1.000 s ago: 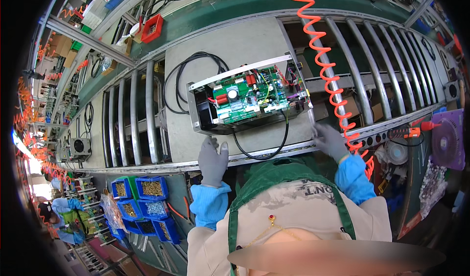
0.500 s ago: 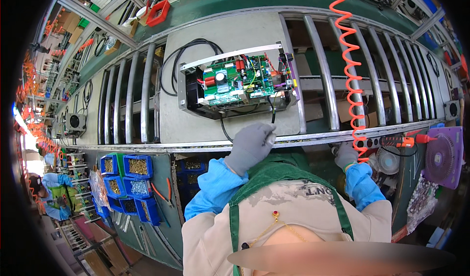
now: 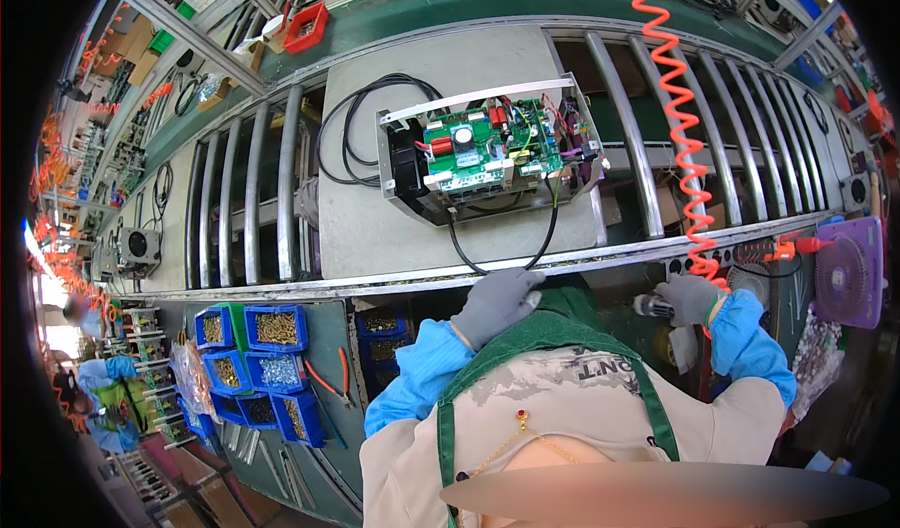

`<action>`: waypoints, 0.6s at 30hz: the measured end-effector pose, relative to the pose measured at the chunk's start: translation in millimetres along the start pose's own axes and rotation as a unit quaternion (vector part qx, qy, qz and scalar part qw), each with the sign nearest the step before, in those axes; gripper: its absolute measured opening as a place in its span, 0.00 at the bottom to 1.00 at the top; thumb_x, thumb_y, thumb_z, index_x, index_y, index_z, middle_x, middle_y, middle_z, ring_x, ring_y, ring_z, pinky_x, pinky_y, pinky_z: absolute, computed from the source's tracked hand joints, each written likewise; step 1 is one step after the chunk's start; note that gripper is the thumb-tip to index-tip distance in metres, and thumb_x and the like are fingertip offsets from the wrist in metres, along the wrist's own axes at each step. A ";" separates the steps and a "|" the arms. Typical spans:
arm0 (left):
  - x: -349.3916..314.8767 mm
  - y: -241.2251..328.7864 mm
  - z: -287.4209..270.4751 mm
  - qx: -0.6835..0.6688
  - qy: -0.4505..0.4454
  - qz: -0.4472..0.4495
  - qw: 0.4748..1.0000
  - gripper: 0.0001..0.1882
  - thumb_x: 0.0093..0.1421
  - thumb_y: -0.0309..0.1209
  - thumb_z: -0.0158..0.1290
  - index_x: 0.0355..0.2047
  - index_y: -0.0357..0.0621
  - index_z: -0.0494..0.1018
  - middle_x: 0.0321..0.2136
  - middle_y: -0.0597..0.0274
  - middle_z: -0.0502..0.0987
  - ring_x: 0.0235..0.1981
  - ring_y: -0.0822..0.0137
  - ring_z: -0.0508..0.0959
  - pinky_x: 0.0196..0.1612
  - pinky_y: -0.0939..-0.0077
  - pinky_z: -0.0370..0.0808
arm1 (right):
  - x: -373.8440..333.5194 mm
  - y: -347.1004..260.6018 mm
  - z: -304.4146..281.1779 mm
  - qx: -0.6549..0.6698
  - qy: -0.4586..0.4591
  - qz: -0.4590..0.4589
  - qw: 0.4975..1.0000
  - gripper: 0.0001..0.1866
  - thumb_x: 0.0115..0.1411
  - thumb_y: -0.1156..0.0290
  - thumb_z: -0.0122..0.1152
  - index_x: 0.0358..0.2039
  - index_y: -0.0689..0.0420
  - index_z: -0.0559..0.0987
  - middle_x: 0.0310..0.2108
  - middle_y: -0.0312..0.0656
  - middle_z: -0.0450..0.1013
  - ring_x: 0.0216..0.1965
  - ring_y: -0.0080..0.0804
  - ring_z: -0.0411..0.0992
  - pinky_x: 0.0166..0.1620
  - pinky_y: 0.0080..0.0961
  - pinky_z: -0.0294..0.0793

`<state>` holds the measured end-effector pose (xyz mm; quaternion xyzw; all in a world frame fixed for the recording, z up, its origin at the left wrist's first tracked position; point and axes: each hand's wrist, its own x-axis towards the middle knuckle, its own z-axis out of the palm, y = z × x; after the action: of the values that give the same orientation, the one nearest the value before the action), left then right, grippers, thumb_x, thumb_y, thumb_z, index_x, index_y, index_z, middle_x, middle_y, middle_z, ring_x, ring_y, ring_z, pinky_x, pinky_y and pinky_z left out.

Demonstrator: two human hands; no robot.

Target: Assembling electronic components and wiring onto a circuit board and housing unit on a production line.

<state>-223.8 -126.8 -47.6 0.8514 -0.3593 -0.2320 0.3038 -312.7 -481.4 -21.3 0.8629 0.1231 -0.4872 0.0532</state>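
Note:
My left hand (image 3: 497, 305), in a grey glove, is held in front of my green apron, just below the conveyor's near rail. Its fingers are curled together, and whether something small lies in them I cannot make out. My right hand (image 3: 690, 300), gloved too, grips a dark air screwdriver (image 3: 653, 306) whose tip points left. An orange coiled hose (image 3: 677, 134) comes down to that hand. Beyond my left hand an open metal chassis (image 3: 412, 195) with a green circuit board (image 3: 483, 153) rests on a grey board (image 3: 366, 237). A black cable (image 3: 457, 243) loops from its near side.
Blue bins (image 3: 278, 371) of screws and small parts stand at the left, beside orange-handled pliers (image 3: 330, 378). Metal rollers (image 3: 291, 181) flank the grey board. A purple fan (image 3: 848, 275) stands at the right. A red bin (image 3: 305, 28) sits at the far left.
My left hand has drawn back from the chassis and cable toward my body, uncovering the cable loop. My right hand has moved right, and the screwdriver now shows. The view has shifted slightly.

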 end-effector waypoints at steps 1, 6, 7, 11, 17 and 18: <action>2.3 1.6 2.5 -0.012 -0.018 0.014 1.000 0.18 0.56 0.36 0.52 0.47 0.45 0.71 0.38 0.54 0.75 0.40 0.53 0.76 0.44 0.61 0.73 | -12.8 -16.9 -15.4 0.016 0.043 -0.025 0.999 0.34 0.40 0.65 0.68 0.50 0.54 0.69 0.44 0.50 0.69 0.40 0.48 0.73 0.42 0.39 0.74; 12.3 19.0 2.5 0.013 0.100 0.200 0.975 0.25 0.47 0.39 0.62 0.46 0.47 0.72 0.37 0.55 0.76 0.40 0.55 0.76 0.44 0.63 0.73 | -56.1 -89.9 -69.9 0.123 0.220 -0.101 0.962 0.36 0.44 0.65 0.67 0.56 0.52 0.65 0.41 0.47 0.68 0.39 0.47 0.73 0.40 0.38 0.73; 11.7 22.3 -1.7 0.004 0.044 0.133 0.990 0.25 0.46 0.40 0.62 0.44 0.47 0.72 0.36 0.55 0.76 0.39 0.55 0.77 0.43 0.63 0.73 | -58.7 -97.1 -74.4 0.148 0.295 -0.151 0.932 0.38 0.44 0.64 0.67 0.57 0.52 0.64 0.41 0.48 0.68 0.39 0.46 0.73 0.40 0.37 0.73; 13.3 34.5 -23.8 0.071 0.043 0.140 0.987 0.25 0.39 0.41 0.65 0.38 0.49 0.74 0.30 0.59 0.76 0.34 0.57 0.77 0.39 0.63 0.73 | -32.4 -112.7 -72.1 0.469 0.183 -0.263 0.823 0.43 0.40 0.63 0.70 0.57 0.59 0.62 0.39 0.44 0.70 0.36 0.33 0.74 0.36 0.30 0.74; 59.0 50.7 -48.1 -0.045 0.131 0.375 0.917 0.24 0.43 0.39 0.62 0.42 0.52 0.71 0.31 0.60 0.73 0.37 0.56 0.73 0.38 0.62 0.67 | 0.5 -128.7 -22.4 0.816 0.031 -0.227 0.530 0.41 0.38 0.59 0.69 0.54 0.58 0.65 0.28 0.39 0.71 0.23 0.23 0.72 0.25 0.17 0.73; 71.1 51.8 -52.9 -0.046 0.124 0.375 0.918 0.24 0.43 0.39 0.62 0.42 0.52 0.71 0.31 0.60 0.73 0.37 0.56 0.73 0.38 0.62 0.67 | 1.4 -129.1 -16.4 0.846 0.040 -0.217 0.485 0.40 0.40 0.58 0.68 0.53 0.58 0.65 0.28 0.39 0.71 0.22 0.23 0.71 0.24 0.16 0.72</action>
<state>-170.6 -190.7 12.8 0.6613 -0.6008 -0.0098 0.4491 -332.5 -353.2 -10.4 0.4562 -0.1633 -0.3172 -0.8152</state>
